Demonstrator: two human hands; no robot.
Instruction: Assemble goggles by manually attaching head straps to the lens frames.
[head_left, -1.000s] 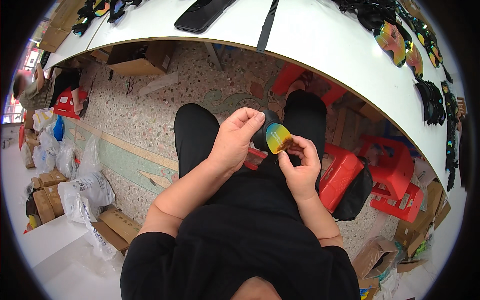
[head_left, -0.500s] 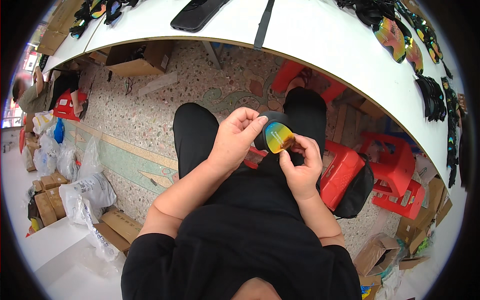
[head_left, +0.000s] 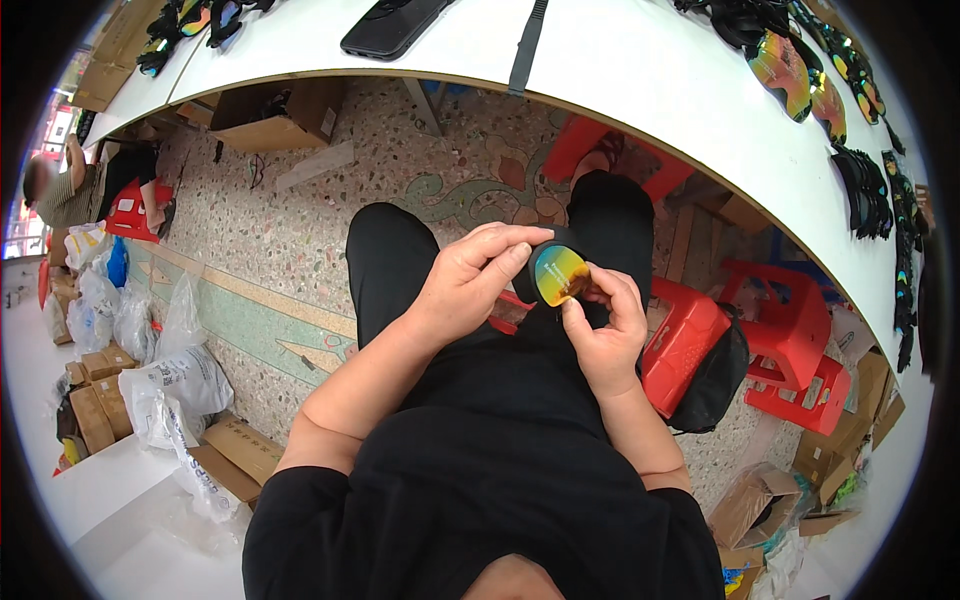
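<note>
A pair of ski goggles [head_left: 561, 276] with a yellow, green and orange mirrored lens and a black frame is held up over my lap, between both hands. My left hand [head_left: 462, 288] is closed on the left side of the goggles; its index finger stretches along the top edge and the thumb lies beside it. At the other end, my right hand [head_left: 612, 332] pinches the lens edge between thumb and curled fingers. The underside of the goggles and some of my left fingertips are hidden.
Across the front curves a white table [head_left: 620, 60] bearing a black phone [head_left: 395, 27], a black strap [head_left: 528, 50] and more mirrored goggles [head_left: 782, 75]. Red stools [head_left: 685, 345] stand to the right. Plastic bags [head_left: 180, 385] and cartons lie left, where another person [head_left: 90, 190] sits.
My left index finger has straightened along the top edge of the goggles; before, it was curled behind the thumb. The goggles have turned slightly. My right hand keeps its pinch.
</note>
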